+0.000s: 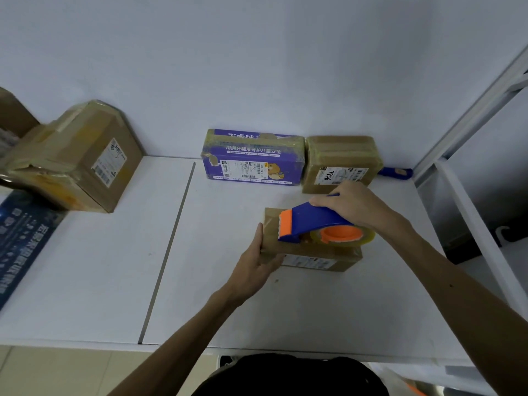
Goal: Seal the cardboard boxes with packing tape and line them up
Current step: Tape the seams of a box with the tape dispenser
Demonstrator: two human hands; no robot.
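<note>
A small brown cardboard box [311, 254] lies on the white table [228, 295] in front of me. My left hand [255, 262] grips its left end, thumb on the near side. My right hand [353, 205] grips the handle of a blue and orange tape dispenser [311, 221], which rests on the box's top with its clear tape roll [343, 234] toward the right. Against the back wall stand a purple printed box [253, 157] and, touching its right side, a taped brown box [341, 162].
A larger brown box [83, 158] sits tilted at the back left, next to a blue printed sheet [20, 241] and more cardboard. A blue object [395, 172] lies behind the right box. A white shelf frame [471, 195] borders the table on the right. A seam [168, 247] divides the tabletop.
</note>
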